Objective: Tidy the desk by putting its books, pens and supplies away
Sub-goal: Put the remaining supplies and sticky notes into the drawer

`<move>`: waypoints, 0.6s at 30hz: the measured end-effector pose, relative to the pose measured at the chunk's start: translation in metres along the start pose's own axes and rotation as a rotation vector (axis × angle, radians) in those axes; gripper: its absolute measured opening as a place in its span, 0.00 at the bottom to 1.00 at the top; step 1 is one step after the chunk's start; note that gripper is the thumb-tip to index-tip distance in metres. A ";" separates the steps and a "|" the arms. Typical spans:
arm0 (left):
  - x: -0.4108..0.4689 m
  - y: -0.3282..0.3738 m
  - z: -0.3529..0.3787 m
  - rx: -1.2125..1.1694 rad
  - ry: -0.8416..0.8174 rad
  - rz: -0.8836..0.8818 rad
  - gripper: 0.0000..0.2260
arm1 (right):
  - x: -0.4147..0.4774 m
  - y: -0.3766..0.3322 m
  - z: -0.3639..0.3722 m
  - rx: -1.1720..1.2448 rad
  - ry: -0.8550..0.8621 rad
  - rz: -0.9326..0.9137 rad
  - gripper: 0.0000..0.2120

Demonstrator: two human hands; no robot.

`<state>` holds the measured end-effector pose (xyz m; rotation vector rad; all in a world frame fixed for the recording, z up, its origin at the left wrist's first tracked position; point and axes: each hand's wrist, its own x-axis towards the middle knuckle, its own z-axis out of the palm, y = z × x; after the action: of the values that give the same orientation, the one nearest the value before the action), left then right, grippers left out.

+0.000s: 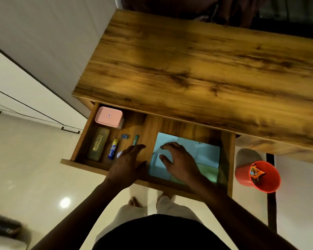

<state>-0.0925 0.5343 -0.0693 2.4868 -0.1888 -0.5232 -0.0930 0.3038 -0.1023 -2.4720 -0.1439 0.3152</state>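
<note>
The light blue books [202,152] lie flat in the right half of the open drawer [83,164], with a green book [209,173] under them at the near edge. Across the drawer's divider [148,130], the left half holds the pink box [108,116] at the back, the green pencil case [98,144] along the left wall, and beside it the glue stick [113,148], a small blue sharpener [124,136] and a teal pen [136,138].

Beyond the drawer, the desk top [188,69] shows nothing on it in this view, so I judge the putting away nearly done. What is left looks like squaring the books and pushing the drawer shut.

My right hand [179,159] rests on the blue books, fingers spread and lightly bent, gripping nothing. My left hand [126,163] lies at the divider, fingers straight, also holding nothing. A red bin [242,175] stands on the floor just right of the drawer.
</note>
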 end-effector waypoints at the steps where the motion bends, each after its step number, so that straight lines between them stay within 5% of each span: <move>1: -0.006 -0.003 -0.003 0.013 -0.003 0.044 0.25 | -0.012 -0.006 0.002 0.022 0.015 0.023 0.20; 10: -0.055 -0.049 -0.012 0.003 -0.001 0.415 0.10 | -0.092 -0.065 0.034 0.108 0.202 0.120 0.17; 18: -0.068 -0.079 -0.007 0.199 0.040 0.422 0.18 | -0.118 -0.074 0.062 -0.108 0.206 0.134 0.15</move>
<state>-0.1502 0.6196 -0.0879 2.5406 -0.7622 -0.2859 -0.2248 0.3772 -0.0825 -2.6085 0.0940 0.1097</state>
